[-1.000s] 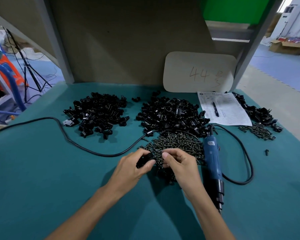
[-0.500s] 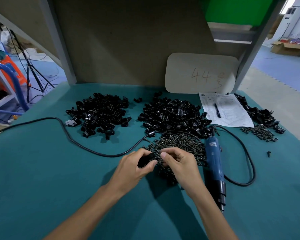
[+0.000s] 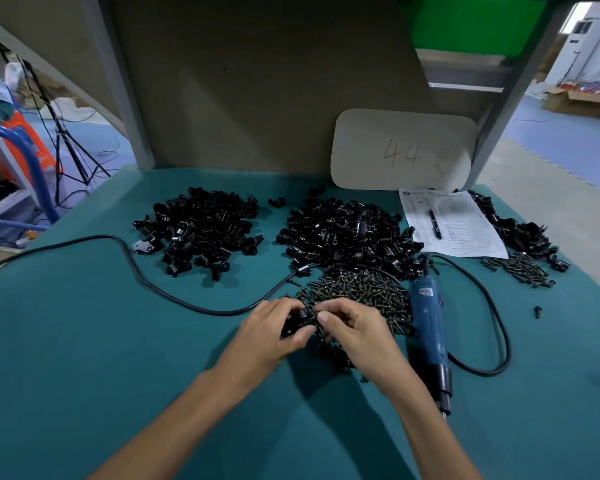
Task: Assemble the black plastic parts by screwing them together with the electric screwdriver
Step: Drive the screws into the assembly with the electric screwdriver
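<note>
A small black plastic part (image 3: pixel 298 322) is gripped in the left hand (image 3: pixel 271 334), and the right hand (image 3: pixel 357 330) pinches at it, perhaps with a screw. It is held just above a heap of dark screws (image 3: pixel 361 289). Behind lie two big piles of black parts (image 3: pixel 201 230). The blue electric screwdriver (image 3: pixel 430 327) lies flat just right of the screws, tip toward the person.

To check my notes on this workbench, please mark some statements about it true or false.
1. The left hand holds a small black plastic part. True.
2. The right hand grips the blue electric screwdriver. False: the screwdriver lies on the teal table, beside that hand.
3. A black pen lies on the printed paper sheet. True.
4. The pile of dark metal screws lies on the paper sheet. False: it lies on the table, just beyond the hands.
</note>
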